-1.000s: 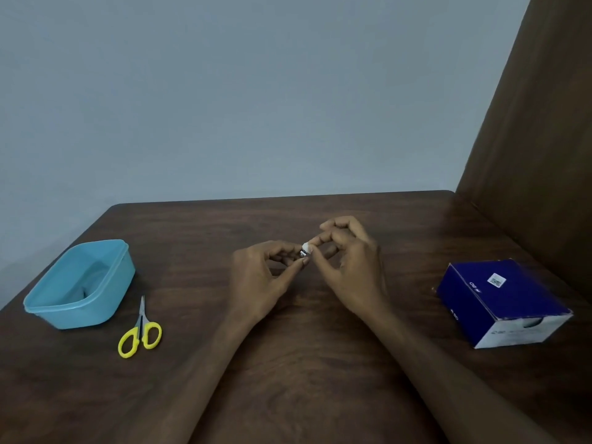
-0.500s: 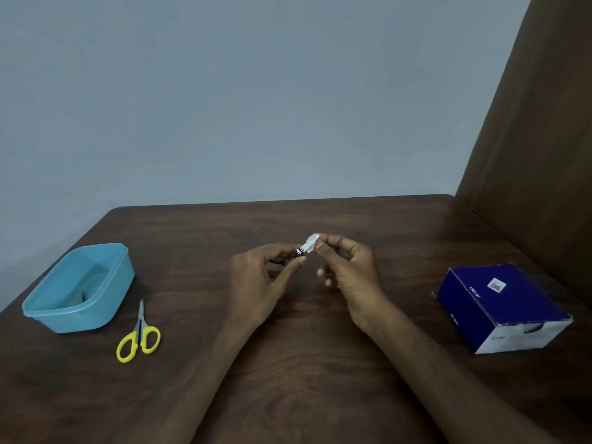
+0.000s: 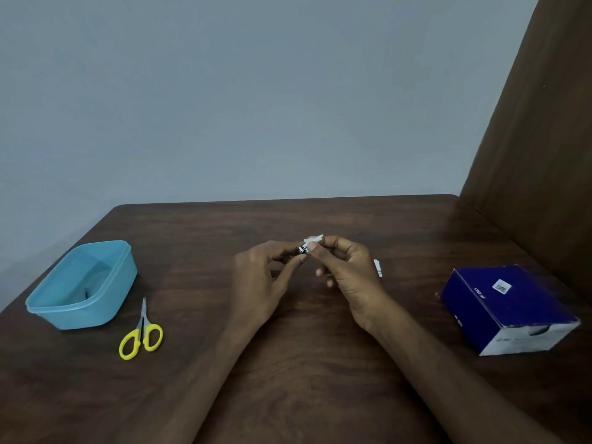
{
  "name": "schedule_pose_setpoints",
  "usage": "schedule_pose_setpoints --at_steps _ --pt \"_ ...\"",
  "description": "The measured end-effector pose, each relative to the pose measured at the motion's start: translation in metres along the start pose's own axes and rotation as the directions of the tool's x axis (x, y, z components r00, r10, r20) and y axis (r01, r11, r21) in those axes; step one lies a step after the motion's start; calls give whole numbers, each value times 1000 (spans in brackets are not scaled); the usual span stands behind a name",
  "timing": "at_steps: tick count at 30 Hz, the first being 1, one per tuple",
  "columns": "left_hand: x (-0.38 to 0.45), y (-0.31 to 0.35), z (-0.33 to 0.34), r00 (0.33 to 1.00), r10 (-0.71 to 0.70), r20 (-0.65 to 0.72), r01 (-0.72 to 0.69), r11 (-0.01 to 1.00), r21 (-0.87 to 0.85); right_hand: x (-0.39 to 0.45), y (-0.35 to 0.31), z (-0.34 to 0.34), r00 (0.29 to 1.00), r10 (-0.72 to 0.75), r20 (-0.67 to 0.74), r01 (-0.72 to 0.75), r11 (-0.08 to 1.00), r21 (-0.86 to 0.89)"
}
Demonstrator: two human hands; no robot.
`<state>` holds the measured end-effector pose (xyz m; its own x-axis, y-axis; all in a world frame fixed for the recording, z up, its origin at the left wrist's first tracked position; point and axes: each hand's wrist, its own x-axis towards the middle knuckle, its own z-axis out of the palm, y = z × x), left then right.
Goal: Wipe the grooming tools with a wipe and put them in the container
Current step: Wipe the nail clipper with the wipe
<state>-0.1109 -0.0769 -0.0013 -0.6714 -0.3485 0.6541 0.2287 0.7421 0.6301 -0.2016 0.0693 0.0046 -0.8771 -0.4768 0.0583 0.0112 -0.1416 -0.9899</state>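
Observation:
Above the middle of the table my left hand [image 3: 262,283] pinches a small metal grooming tool [image 3: 301,249], mostly hidden by the fingers. My right hand [image 3: 346,270] pinches a small white wipe [image 3: 313,240] against the tool's end. Small scissors with yellow handles [image 3: 142,334] lie on the table at the left, tips pointing away from me. Just left of them stands a light blue plastic container [image 3: 81,285], open, with a small dark item inside on its bottom.
A dark blue and white cardboard box [image 3: 509,310] lies on its side at the right. A small white scrap [image 3: 378,268] lies on the table behind my right hand. A brown wooden panel rises along the table's right edge.
My right hand has turned and lowered a little, its fingers drawn in, while the wipe stays pressed on the tool. The left hand has barely moved.

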Motion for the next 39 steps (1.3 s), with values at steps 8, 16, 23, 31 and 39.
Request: schedule_pose_setpoints --at_steps 8,16,23,31,39 --pt "-1 -1 2 1000 6 -18 -6 1000 3 1 -7 -2 996 76 -48 -68 985 161" --pt "0 -2 2 998 13 -55 -11 999 31 -3 -11 0 995 93 -36 -86 981 172" --pt "-1 -4 3 998 69 -14 -69 997 39 -1 -6 2 995 59 -81 -49 991 122" --pt "-1 -7 5 988 152 -38 -148 986 83 -1 -3 5 999 18 -50 -20 999 -39" --pt "-1 -5 7 973 216 -78 -202 967 154 -4 -7 7 996 45 -75 -51 996 -78"
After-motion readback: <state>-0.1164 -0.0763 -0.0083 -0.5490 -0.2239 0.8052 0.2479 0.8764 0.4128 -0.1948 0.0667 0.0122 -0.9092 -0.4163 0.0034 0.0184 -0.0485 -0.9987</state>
